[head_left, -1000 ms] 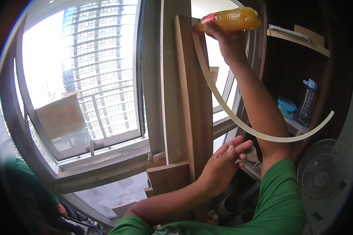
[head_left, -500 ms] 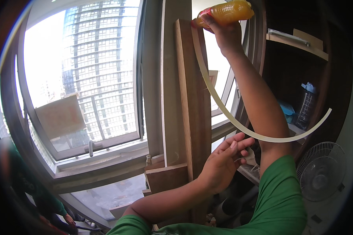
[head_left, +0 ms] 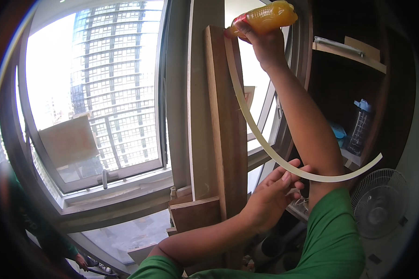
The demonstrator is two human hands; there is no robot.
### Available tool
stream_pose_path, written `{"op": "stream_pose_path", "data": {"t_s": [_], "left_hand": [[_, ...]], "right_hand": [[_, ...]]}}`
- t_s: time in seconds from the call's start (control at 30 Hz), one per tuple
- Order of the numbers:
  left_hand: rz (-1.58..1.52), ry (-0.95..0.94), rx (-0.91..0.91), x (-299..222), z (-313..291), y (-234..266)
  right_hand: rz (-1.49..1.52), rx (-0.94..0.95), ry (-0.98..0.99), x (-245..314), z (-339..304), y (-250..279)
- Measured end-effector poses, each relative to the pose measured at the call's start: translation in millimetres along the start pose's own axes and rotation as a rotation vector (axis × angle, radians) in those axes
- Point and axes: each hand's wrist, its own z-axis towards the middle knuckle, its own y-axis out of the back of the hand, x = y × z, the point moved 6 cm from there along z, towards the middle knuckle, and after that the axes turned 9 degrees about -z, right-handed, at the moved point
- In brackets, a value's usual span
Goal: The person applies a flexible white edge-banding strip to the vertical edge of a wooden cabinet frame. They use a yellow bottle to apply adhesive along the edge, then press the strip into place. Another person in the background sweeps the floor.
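My right hand [head_left: 264, 41] is raised high and grips an orange squeeze bottle [head_left: 266, 17] with a red tip, held on its side with the tip against the top of an upright brown wooden board [head_left: 224, 125]. A long pale edging strip [head_left: 284, 162] runs down from the board's top edge and curves away to the right under my right arm. My left hand [head_left: 272, 197] is lower, fingers pinching that strip beside the board.
A large window [head_left: 95, 93] with a tall building outside fills the left. A dark shelf unit [head_left: 358, 93] at right holds a blue-capped bottle [head_left: 360, 125]. A white fan [head_left: 379, 202] stands at lower right. Another person's hand [head_left: 81, 262] shows at lower left.
My right hand and the bottle have shifted slightly up and left along the board's top. The left hand stays on the strip.
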Motion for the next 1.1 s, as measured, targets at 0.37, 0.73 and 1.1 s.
{"op": "stream_pose_path", "data": {"t_s": [0.37, 0.73, 1.1], "left_hand": [[-0.032, 0.005, -0.002, 5.1, -2.2, 4.4], [-0.022, 0.013, -0.043, 10.3, -9.1, -2.1], [-0.085, -0.001, -0.181, 24.1, -13.2, 18.4]], "right_hand": [[0.106, 0.037, -0.093, -6.1, -8.7, 4.3], [0.125, 0.038, -0.153, 3.0, -68.7, 19.0], [0.17, 0.024, -0.25, 3.4, -118.5, 40.1]]}}
